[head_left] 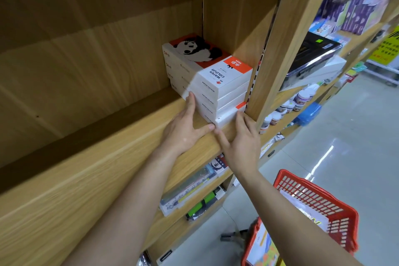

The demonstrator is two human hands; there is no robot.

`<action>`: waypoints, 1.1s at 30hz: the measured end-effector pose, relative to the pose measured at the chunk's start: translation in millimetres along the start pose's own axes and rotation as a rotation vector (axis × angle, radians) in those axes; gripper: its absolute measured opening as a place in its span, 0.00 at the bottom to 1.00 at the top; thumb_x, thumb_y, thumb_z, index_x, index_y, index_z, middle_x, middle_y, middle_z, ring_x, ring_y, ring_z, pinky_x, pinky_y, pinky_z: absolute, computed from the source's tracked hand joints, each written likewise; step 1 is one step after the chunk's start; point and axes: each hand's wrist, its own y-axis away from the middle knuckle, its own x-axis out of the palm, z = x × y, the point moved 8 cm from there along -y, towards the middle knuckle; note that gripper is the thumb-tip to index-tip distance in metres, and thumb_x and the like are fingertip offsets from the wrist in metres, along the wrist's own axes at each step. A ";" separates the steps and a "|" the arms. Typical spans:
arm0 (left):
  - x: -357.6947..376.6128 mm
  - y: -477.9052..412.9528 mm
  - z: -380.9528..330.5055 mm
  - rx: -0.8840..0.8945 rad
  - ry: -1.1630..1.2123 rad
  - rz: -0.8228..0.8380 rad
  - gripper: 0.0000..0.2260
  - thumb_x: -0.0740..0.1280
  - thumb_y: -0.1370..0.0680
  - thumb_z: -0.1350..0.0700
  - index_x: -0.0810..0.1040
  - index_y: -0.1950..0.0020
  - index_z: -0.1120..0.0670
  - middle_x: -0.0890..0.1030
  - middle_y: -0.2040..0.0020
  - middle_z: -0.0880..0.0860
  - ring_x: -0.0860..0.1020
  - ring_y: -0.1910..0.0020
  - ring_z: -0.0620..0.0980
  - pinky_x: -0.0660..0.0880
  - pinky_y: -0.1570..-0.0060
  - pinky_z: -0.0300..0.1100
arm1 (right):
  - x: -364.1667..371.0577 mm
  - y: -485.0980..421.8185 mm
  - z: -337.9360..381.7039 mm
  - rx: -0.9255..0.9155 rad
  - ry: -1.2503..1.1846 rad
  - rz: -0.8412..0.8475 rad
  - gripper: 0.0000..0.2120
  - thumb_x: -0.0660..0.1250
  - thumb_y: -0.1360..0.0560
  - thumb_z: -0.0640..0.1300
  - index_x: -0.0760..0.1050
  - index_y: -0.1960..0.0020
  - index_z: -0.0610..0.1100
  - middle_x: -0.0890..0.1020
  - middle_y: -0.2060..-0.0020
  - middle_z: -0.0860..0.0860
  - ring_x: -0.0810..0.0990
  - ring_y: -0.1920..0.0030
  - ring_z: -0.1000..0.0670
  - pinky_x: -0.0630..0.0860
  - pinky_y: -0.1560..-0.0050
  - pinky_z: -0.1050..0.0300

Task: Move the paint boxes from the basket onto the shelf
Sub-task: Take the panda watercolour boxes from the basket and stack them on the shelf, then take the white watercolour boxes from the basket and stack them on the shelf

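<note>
Stack: four watercolour paint boxes piled flat at the right end of the shelf, about 1 o'clock from picture centre, hard against the upright divider.
Heading: I read each box's long axis as running from the shelf's front lip back toward the rear panel, roughly 4 o'clock to 10 o'clock in my view. The short "WATER COLOUR" ends face the aisle, and the panda on the top lid lies toward the back.
Bottom box: it looks to stand slightly proud of the three above it at the front. I judge squaring it to be the step in hand.
Left hand: at 7 o'clock of the stack, with fingers straight and together, flat on the stack's left side. The thumb is spread toward the front corner. It grips nothing.
Right hand: at 5 o'clock of the stack, fingers straight, tips on the bottom box's front end, thumb splayed to 10 o'clock.
Doing it well: I'd brace with the left palm and push slowly along the long axis with the right, low down, so that the upper boxes don't slide or fan.
Basket: red, at 5 o'clock, well apart. Printed packs lie in it, and I can't tell whether they are paint boxes.
</note>
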 end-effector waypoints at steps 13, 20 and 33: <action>-11.6 -0.6 8.8 0.071 0.198 -0.058 0.38 0.69 0.20 0.46 0.50 0.17 0.41 0.62 0.18 0.48 0.64 0.21 0.53 0.63 0.25 0.50 | 7.6 -8.8 0.2 0.099 -0.030 0.070 0.34 0.69 0.25 0.66 0.73 0.26 0.48 0.76 0.24 0.52 0.69 0.22 0.51 0.53 0.37 0.55; 2.0 61.7 -20.5 0.137 0.103 -0.076 0.22 0.69 0.22 0.44 0.74 0.27 0.44 0.78 0.32 0.43 0.76 0.34 0.47 0.73 0.36 0.46 | -53.2 33.3 -34.0 0.071 0.038 0.094 0.31 0.78 0.27 0.57 0.79 0.29 0.42 0.83 0.33 0.44 0.79 0.32 0.40 0.72 0.32 0.44; 283.9 174.1 -89.4 0.198 -0.042 0.456 0.16 0.72 0.22 0.50 0.80 0.37 0.54 0.82 0.42 0.53 0.80 0.41 0.54 0.75 0.42 0.51 | -140.6 220.3 -367.0 0.660 0.246 0.484 0.25 0.77 0.25 0.54 0.81 0.33 0.42 0.83 0.37 0.39 0.81 0.36 0.37 0.77 0.38 0.46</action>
